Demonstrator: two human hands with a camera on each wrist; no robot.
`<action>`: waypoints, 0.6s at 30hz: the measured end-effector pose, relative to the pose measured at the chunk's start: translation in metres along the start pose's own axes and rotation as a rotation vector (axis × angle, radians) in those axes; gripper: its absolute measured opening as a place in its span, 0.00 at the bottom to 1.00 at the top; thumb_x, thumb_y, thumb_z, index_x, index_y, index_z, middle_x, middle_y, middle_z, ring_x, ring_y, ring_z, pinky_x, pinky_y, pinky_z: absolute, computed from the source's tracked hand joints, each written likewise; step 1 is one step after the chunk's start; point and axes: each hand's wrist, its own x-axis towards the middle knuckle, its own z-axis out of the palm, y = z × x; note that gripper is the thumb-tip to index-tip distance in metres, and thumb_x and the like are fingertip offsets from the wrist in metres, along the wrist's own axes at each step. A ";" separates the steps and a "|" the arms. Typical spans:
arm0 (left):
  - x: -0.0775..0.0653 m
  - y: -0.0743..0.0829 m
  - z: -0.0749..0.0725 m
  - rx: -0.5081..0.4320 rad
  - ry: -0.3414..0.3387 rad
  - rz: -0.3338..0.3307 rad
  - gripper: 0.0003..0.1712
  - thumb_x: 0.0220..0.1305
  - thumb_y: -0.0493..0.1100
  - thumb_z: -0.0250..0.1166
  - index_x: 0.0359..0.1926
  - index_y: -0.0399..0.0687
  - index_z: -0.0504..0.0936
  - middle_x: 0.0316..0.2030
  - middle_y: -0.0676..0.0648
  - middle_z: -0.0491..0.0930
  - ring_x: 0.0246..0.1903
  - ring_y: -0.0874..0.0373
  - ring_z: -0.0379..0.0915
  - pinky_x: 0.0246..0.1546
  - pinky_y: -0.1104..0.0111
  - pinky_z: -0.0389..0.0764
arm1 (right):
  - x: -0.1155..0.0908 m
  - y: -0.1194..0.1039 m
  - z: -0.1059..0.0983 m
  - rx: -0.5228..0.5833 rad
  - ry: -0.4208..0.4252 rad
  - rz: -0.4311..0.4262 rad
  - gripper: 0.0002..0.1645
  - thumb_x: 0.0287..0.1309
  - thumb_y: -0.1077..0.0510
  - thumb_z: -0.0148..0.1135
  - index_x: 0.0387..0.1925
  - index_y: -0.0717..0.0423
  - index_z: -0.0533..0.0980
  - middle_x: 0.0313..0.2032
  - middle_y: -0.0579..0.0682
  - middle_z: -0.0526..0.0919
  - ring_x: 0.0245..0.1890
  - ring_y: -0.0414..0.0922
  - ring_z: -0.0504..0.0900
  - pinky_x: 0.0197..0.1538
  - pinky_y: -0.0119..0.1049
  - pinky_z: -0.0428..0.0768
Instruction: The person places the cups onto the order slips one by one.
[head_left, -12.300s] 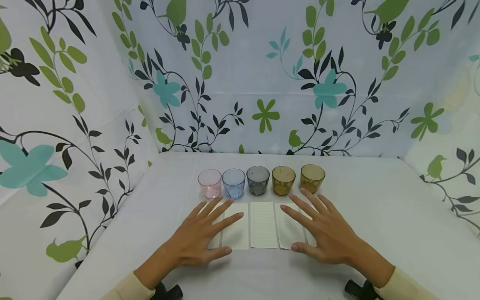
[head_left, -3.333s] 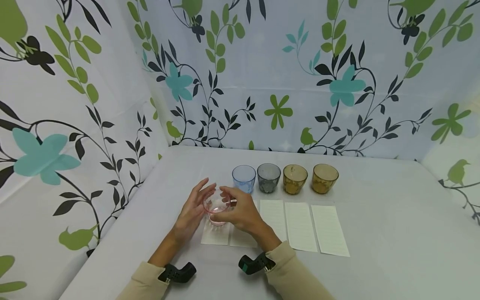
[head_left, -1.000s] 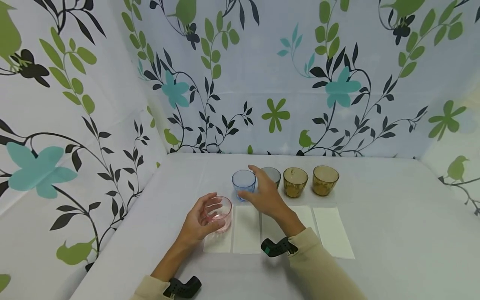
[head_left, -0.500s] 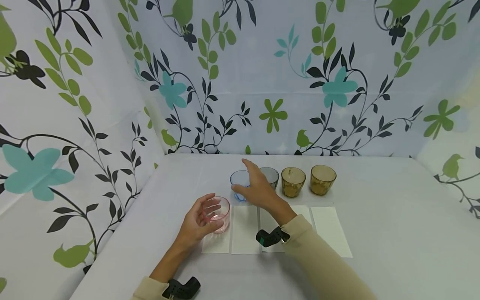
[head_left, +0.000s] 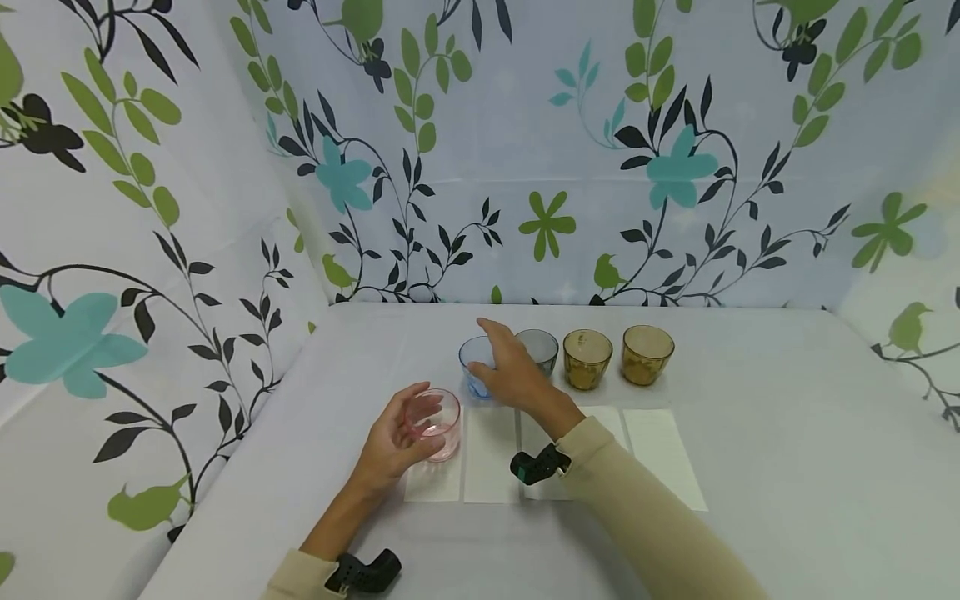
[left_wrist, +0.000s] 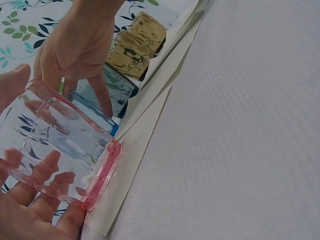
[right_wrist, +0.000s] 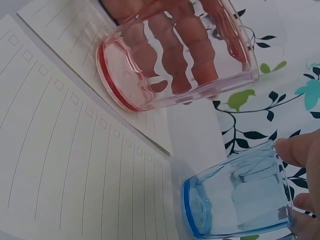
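Observation:
My left hand [head_left: 386,446] holds a clear pink glass [head_left: 442,437] from the left, fingers behind it and thumb in front. The glass stands upright over the leftmost paper sheet [head_left: 433,485]. My right hand [head_left: 521,379] is around a blue glass [head_left: 468,357] in the back row, thumb on the near side and fingers beyond it. In the right wrist view, fingertips meet the rim of the blue glass [right_wrist: 235,195]. The left wrist view has the pink glass [left_wrist: 65,135] close up, and the right hand [left_wrist: 80,50] reaching down over the blue one.
Right of the blue glass stand a grey glass [head_left: 543,346] and two amber glasses, one [head_left: 587,360] beside the grey and another [head_left: 647,357] at the row's end. Several lined sheets lie side by side, the rightmost sheet [head_left: 663,458] slightly turned. A patterned cloth [head_left: 450,125] hangs behind.
Earlier, both hands were spread over the sheets; the pink glass then came forward from the row. My right hand left it and moved onto the blue glass. The left hand keeps hold.

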 end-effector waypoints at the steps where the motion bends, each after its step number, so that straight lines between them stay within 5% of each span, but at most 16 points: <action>1: 0.000 0.000 0.000 0.000 0.001 0.004 0.42 0.61 0.33 0.68 0.74 0.45 0.60 0.67 0.30 0.68 0.68 0.35 0.64 0.67 0.66 0.71 | 0.000 0.000 0.000 0.000 -0.006 0.007 0.44 0.70 0.53 0.62 0.79 0.52 0.53 0.78 0.53 0.56 0.78 0.53 0.55 0.76 0.52 0.58; 18: 0.000 -0.001 -0.001 0.013 -0.002 0.008 0.41 0.63 0.33 0.67 0.74 0.42 0.60 0.67 0.31 0.68 0.68 0.39 0.65 0.67 0.68 0.71 | 0.002 0.003 0.010 0.047 0.010 0.029 0.44 0.68 0.49 0.65 0.77 0.55 0.57 0.76 0.56 0.61 0.77 0.56 0.58 0.76 0.54 0.60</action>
